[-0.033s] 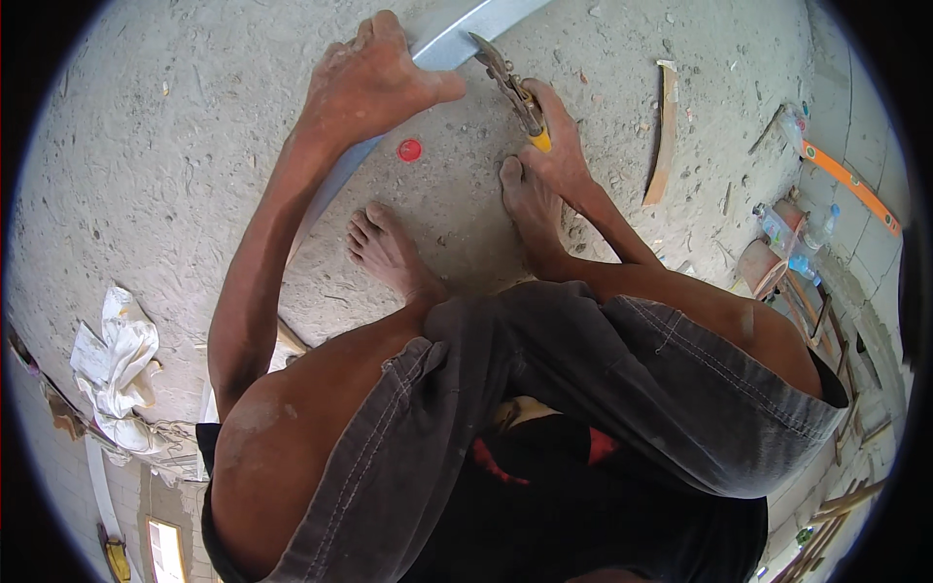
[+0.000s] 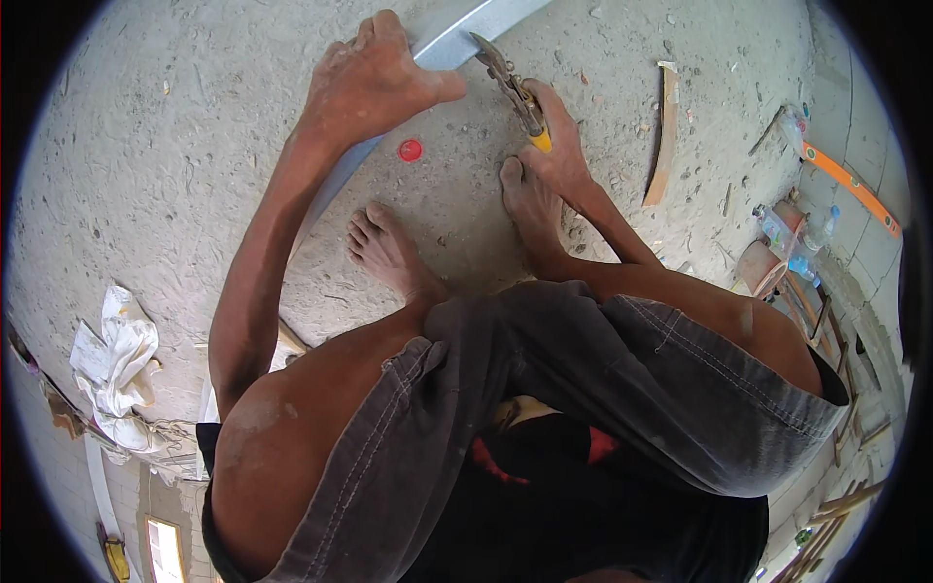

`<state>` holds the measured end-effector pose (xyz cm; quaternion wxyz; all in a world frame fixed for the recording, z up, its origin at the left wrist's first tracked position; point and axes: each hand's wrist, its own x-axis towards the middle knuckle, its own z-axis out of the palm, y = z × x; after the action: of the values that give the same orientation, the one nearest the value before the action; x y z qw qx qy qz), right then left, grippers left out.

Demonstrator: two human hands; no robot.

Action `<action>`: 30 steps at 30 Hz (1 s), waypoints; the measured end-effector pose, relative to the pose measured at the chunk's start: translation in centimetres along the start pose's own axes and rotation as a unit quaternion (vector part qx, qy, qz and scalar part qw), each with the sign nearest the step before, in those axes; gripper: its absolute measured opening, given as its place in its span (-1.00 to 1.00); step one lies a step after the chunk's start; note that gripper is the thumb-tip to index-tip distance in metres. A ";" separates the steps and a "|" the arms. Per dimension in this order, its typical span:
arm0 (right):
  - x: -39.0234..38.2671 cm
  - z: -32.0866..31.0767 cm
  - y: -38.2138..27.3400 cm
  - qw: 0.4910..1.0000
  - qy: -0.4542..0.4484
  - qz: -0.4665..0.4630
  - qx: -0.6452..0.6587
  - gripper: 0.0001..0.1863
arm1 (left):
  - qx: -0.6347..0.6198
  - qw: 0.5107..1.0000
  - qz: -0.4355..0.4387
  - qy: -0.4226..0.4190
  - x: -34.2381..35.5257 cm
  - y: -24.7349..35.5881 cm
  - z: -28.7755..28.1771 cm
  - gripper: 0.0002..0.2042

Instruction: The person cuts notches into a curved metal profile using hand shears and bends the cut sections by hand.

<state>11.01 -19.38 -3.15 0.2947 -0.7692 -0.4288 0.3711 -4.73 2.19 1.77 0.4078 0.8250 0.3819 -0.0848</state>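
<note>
A long galvanized metal profile (image 2: 476,31) runs diagonally from the top edge down past my left forearm. My left hand (image 2: 364,87) grips it, the fingers over its far side and the thumb pointing right along the near edge. Tin snips (image 2: 507,85) with yellow grips are in my right hand (image 2: 560,146), just above my right foot. Their jaws touch the near edge of the profile, to the right of my left thumb. The palm hides part of the handles, and my left hand and forearm cover a stretch of the profile.
On the dusty floor lie a red round cap (image 2: 410,151) between my feet and a wooden strip (image 2: 665,136) to the right. An orange spirit level (image 2: 851,188) and plastic bottles (image 2: 777,228) are by the right wall. White sacking (image 2: 126,350) lies at left.
</note>
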 end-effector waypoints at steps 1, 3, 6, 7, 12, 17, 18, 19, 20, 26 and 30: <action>0.1 0.2 0.3 1.000 0.004 -0.015 -0.006 -0.26 | 0.027 0.999 0.013 0.033 0.0 0.1 0.1 -0.27; 0.4 0.3 0.5 0.999 0.006 -0.031 -0.010 -0.25 | 0.027 0.999 -0.018 0.006 0.3 0.7 -0.5 -0.28; 0.7 0.3 0.0 1.000 -0.007 -0.025 0.010 -0.26 | 0.025 0.999 -0.044 -0.018 0.1 0.4 -0.8 -0.30; 1.0 0.4 0.3 0.999 -0.001 -0.036 0.003 -0.27 | 0.023 0.999 -0.039 -0.014 0.2 0.3 -0.7 -0.31; 1.4 0.5 0.9 0.999 -0.021 -0.024 -0.002 -0.33 | 0.044 0.998 -0.043 -0.016 0.2 0.1 -0.7 -0.30; 2.0 -0.2 2.3 0.998 -0.016 -0.058 -0.004 -0.38 | 0.047 0.999 -0.020 -0.007 0.8 1.3 -0.4 -0.29; 1.8 -0.2 2.9 0.999 -0.014 -0.051 -0.006 -0.38 | 0.028 0.999 -0.041 -0.019 0.9 1.9 -0.6 -0.32; 1.6 -0.6 3.2 0.999 -0.004 -0.046 -0.017 -0.38 | 0.007 0.998 -0.055 -0.027 1.2 2.9 -1.0 -0.35; 2.7 0.5 2.1 0.997 -0.013 -0.074 -0.004 -0.39 | 0.022 0.997 -0.079 -0.005 0.3 0.2 -0.4 -0.35; 1.6 -0.2 2.3 0.989 0.036 -0.117 -0.076 -0.40 | 0.049 0.997 -0.056 0.037 1.0 2.4 -0.1 -0.38; 1.7 0.1 1.0 0.989 0.020 -0.128 -0.066 -0.36 | 0.040 0.994 -0.094 0.030 -0.2 2.8 -1.2 -0.38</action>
<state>12.02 -18.35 -4.54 0.2969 -0.7328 -0.5414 0.2859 -3.13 1.94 4.35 0.3527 0.8035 0.4662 -0.1130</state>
